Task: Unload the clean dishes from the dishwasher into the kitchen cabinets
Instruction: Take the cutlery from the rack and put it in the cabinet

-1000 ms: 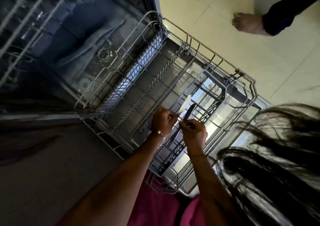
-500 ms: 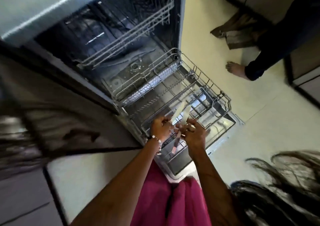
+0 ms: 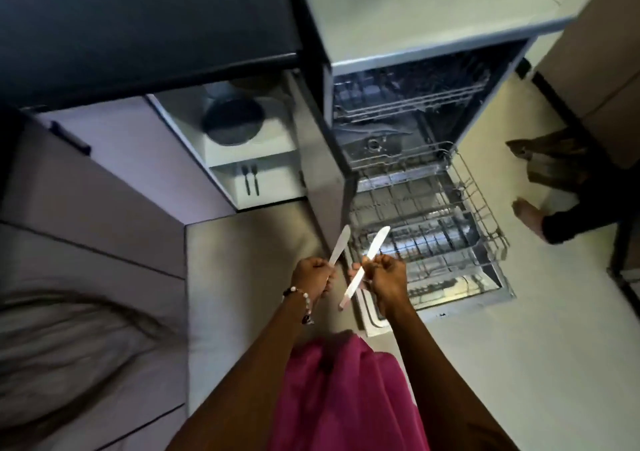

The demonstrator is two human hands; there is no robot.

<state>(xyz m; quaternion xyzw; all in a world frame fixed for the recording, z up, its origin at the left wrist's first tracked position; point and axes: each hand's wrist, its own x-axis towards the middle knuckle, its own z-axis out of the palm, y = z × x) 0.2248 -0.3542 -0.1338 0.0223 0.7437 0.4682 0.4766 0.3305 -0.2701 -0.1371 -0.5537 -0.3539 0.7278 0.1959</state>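
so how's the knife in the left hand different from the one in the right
The left knife is gripped at its handle by the left hand, so only the blade shows. The right knife is pinched near its middle by the right hand, with blade and handle both exposed. Both are pale, slim and tilted up to the right, above the lower rack.

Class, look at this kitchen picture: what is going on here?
A person stands over an open dishwasher, unloading it. The left hand grips one flat white knife-shaped utensil, and the right hand grips a second like it, both lifted clear of the pulled-out grey wire lower rack, which looks nearly empty. An open cabinet stands left.
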